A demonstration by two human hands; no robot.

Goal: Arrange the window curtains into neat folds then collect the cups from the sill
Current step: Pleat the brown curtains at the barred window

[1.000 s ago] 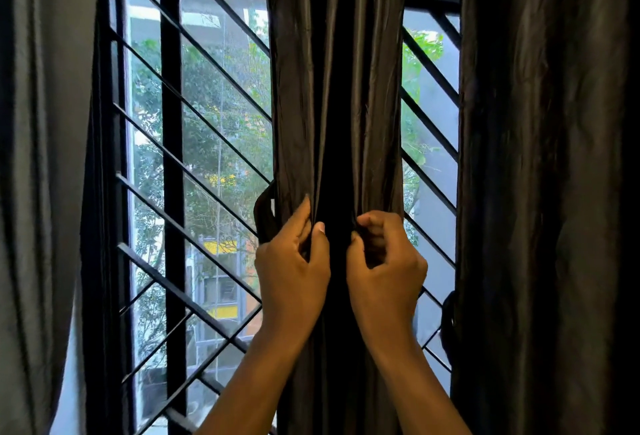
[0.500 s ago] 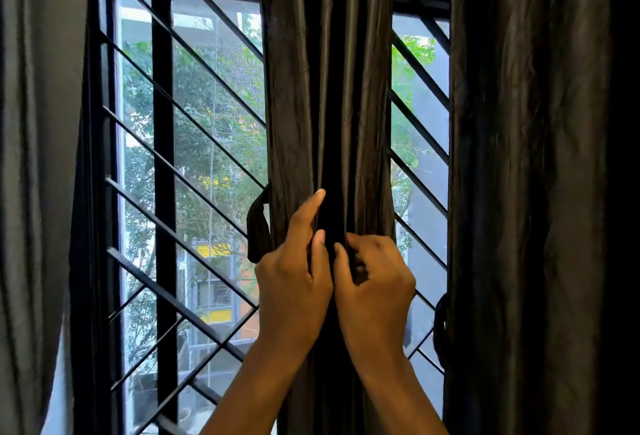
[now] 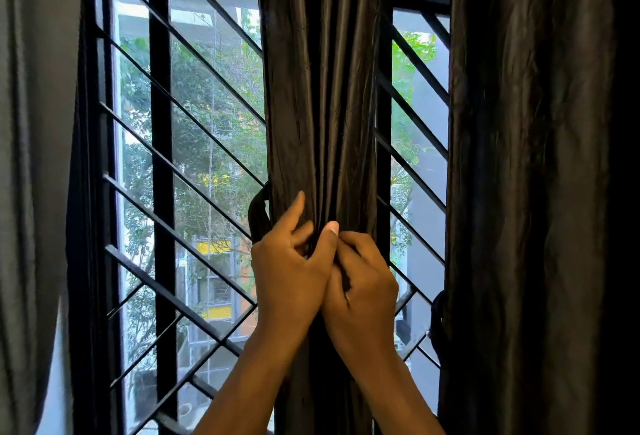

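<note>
1. Landmark: the dark brown, satiny, gathered middle curtain, hanging betw two panes of the black diagonal-barred window grille
2. Change vs a sec ago: the hands have closed in. Right hand was apart from the left hand at the curtain's front; now they touch, left thumb lying over the right knuckles
3. Grip, left: thumb & curled fingers pinch a pleat at curtain centre, index finger straight up along the fabric
4. Grip, right: fingers curled tight into folds just right of centre, clamped on cloth
5. Meaning: pleats prob being bunched into one bundle; a dark loop, maybe a tieback, sticks out at the curtain's left edge
6. A wide dark brown curtain right of the middle one looks less gathered; grey curtain far left
7. Cups & sill: not in view, so that step is judged not yet begun
</note>
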